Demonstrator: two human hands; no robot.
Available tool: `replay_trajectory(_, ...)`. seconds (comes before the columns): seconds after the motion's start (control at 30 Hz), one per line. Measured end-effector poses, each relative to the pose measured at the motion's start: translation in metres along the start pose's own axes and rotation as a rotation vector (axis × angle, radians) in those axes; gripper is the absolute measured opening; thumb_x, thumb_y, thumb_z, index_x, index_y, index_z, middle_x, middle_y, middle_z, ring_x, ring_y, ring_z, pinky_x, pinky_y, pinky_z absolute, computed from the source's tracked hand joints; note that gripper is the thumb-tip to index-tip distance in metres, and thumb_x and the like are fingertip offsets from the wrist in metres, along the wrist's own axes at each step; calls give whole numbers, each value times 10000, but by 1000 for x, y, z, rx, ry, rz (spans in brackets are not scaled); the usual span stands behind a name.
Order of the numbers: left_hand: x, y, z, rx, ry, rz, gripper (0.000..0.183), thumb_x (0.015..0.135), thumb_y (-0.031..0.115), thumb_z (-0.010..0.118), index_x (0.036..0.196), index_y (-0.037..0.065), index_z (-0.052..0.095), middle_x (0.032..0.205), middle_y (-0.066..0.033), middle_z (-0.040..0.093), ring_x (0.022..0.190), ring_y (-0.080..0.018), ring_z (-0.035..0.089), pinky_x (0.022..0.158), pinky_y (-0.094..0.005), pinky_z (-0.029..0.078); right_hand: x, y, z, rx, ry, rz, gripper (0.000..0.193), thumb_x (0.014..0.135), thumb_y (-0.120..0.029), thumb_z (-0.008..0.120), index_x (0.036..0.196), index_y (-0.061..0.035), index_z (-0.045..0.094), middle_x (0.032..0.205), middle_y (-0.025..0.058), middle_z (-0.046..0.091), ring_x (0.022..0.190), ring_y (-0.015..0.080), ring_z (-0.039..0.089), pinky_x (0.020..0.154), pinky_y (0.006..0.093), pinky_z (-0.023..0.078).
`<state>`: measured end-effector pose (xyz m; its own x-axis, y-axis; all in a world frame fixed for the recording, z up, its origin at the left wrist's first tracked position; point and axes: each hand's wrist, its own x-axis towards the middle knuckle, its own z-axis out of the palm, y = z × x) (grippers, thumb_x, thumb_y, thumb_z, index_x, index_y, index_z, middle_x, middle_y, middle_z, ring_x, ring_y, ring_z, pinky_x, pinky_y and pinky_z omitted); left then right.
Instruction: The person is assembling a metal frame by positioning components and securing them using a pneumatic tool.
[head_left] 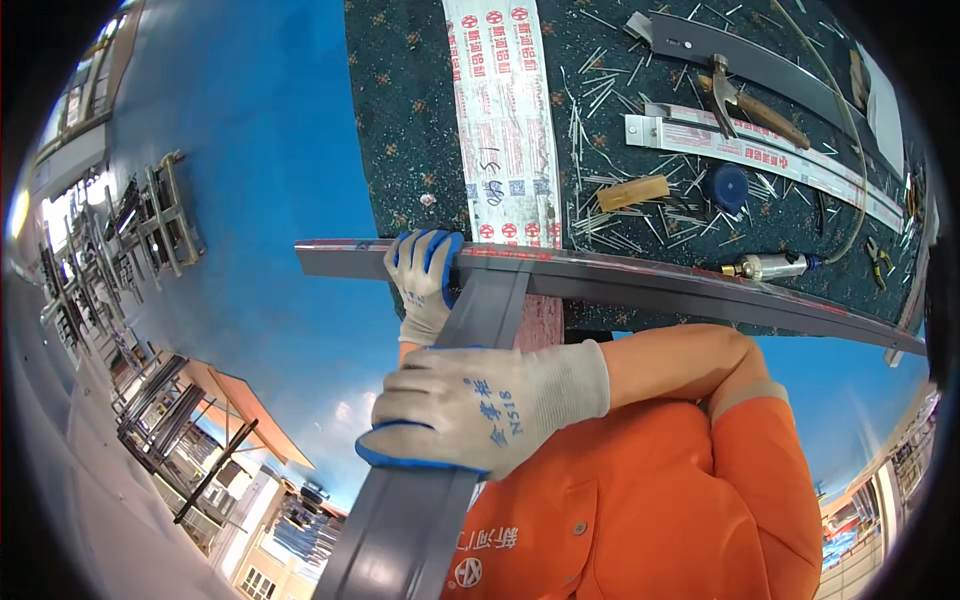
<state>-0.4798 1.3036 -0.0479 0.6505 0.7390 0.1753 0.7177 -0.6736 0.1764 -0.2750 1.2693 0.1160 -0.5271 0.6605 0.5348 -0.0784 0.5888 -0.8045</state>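
Note:
A long grey metal profile (640, 288) with a film strip on its upper edge lies crosswise over the bench. Against its near side a second, wider grey profile (400, 530) meets it in a T and runs down toward me. My left hand (424, 272), in a light glove with a blue palm, has its fingers curled over the long profile just left of the joint. My right hand (460, 410), gloved the same way, is wrapped over the top of the wider profile, nearer my body. The right forearm crosses in front of my orange jacket, and the right hand partly hides my left forearm.
On the dark carpeted bench top lie a film-wrapped board (505, 130), a claw hammer (735, 95), a yellow block (632, 193), a blue round object (727, 188), an air tool (775, 265) with a hose, pliers (879, 264), more profiles (760, 150) and scattered thin metal slivers.

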Motion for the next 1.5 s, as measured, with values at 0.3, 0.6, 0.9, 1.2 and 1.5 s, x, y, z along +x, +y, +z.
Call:
replay_trajectory(0.3,-38,3,-26,-256,-195,-52,626,695,308,782,1244,61,614,1189,-127,637,1114,-301,572,1032,-448,411,7,15,-47,207,428,151,677,660,-158,781,1290,-46,560,1126,114,652,971,258,631,874,377,518)
replay_trajectory(0.6,-31,55,-66,-362,-505,-349,814,565,393,896,1240,28,625,1150,-176,694,1052,-366,616,1020,-446,430,-34,66,-61,467,804,630,589,771,-169,754,1281,26,535,1108,185,655,952,286,637,856,377,504)
replay_trajectory(0.9,-9,64,-73,-420,-689,-504,670,641,230,857,1231,24,615,1061,-159,737,913,-328,680,866,-391,522,-78,127,-78,-100,665,1030,563,882,-404,668,1164,61,520,1068,253,650,924,378,646,873,428,519)
replay_trajectory(1.2,25,95,-73,-59,-278,-197,724,705,410,825,1279,54,567,1196,-127,619,1124,-314,577,1000,-429,428,-238,59,-160,-777,202,873,430,823,-229,711,1189,-32,601,1179,172,656,1042,368,642,932,424,510)
replay_trajectory(1.5,140,199,14,162,-322,9,551,808,275,721,1285,33,587,1191,-150,647,1020,-313,630,919,-432,476,-356,-58,-171,-1048,-423,1196,690,712,-137,740,1361,-107,506,1341,209,493,1213,429,489,1016,539,421)
